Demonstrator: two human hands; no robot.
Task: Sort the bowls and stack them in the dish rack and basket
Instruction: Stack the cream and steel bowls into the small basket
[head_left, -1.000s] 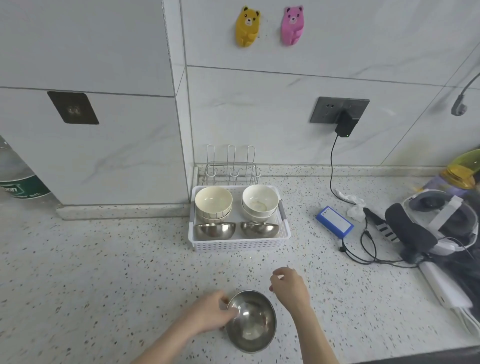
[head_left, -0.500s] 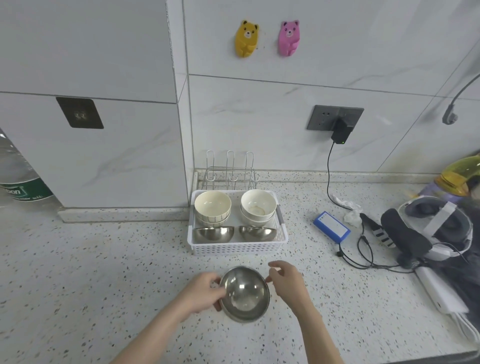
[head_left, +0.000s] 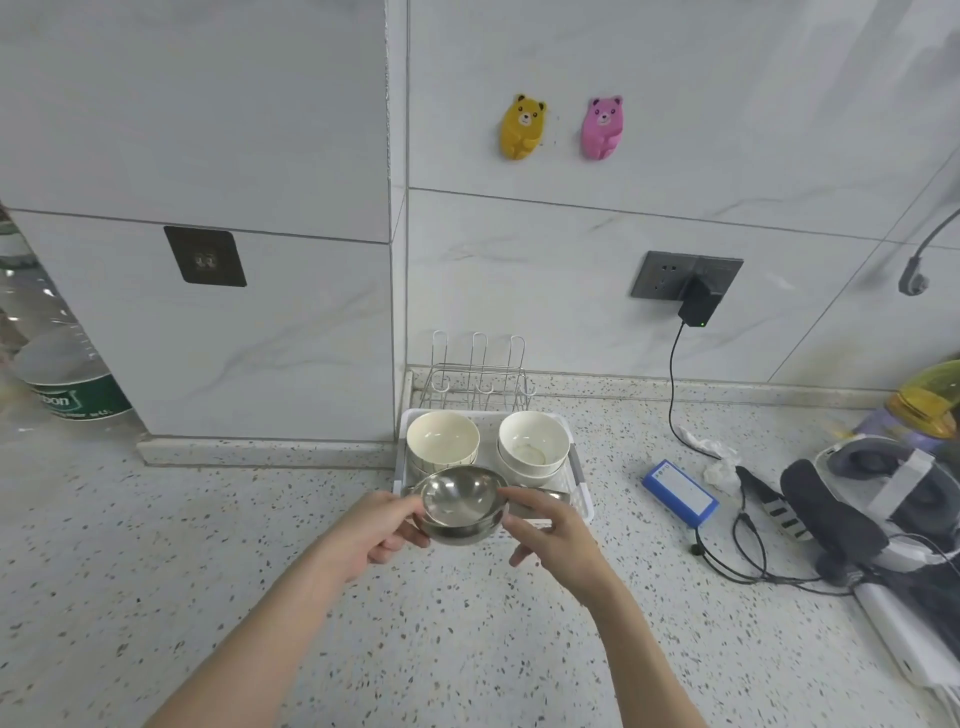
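Observation:
A steel bowl (head_left: 461, 504) hangs in the air just over the front left part of the white basket (head_left: 581, 478). My left hand (head_left: 371, 532) grips its left rim and my right hand (head_left: 548, 535) holds its right rim. Two stacks of cream bowls stand in the back of the basket, one on the left (head_left: 442, 440) and one on the right (head_left: 533, 441). Another steel bowl (head_left: 550, 496) in the basket's front right peeks out behind my right hand. A wire dish rack (head_left: 478, 376) stands behind the basket at the wall.
A blue box (head_left: 679, 486), black cables (head_left: 748, 551), a headset (head_left: 893, 483) and a white power strip (head_left: 914, 644) crowd the counter's right side. A large water bottle (head_left: 62, 384) stands at far left. A wall corner juts out left of the basket.
Both hands lifted the steel bowl off the counter and carried it away from me, up to the front of the basket. The right hand took hold of its rim.

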